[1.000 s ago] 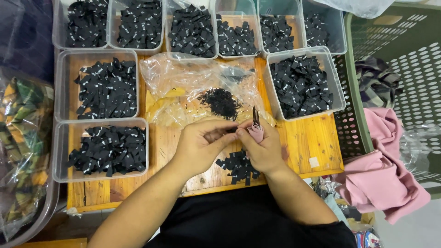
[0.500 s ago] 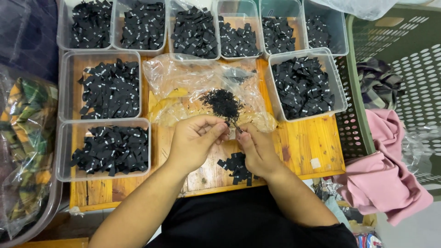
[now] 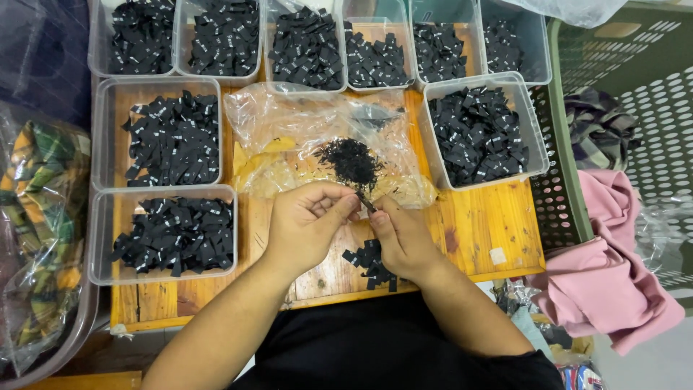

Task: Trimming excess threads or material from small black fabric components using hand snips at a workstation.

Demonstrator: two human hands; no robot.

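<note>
My left hand and my right hand meet over the wooden table, fingertips pinched together on a small black fabric label. Just beyond the fingers lies a heap of fine black scraps on a crumpled clear plastic bag. A small pile of black labels rests on the wood under my right hand.
Clear plastic tubs filled with black labels ring the work spot: two at the left, one at the right, several along the far edge. A green perforated basket with pink cloth stands right; bagged plaid fabric lies left.
A second ago my right hand held a narrow dark tool upright; now it is out of sight. Both hands have come together, pinching a label nearer the scrap heap.
</note>
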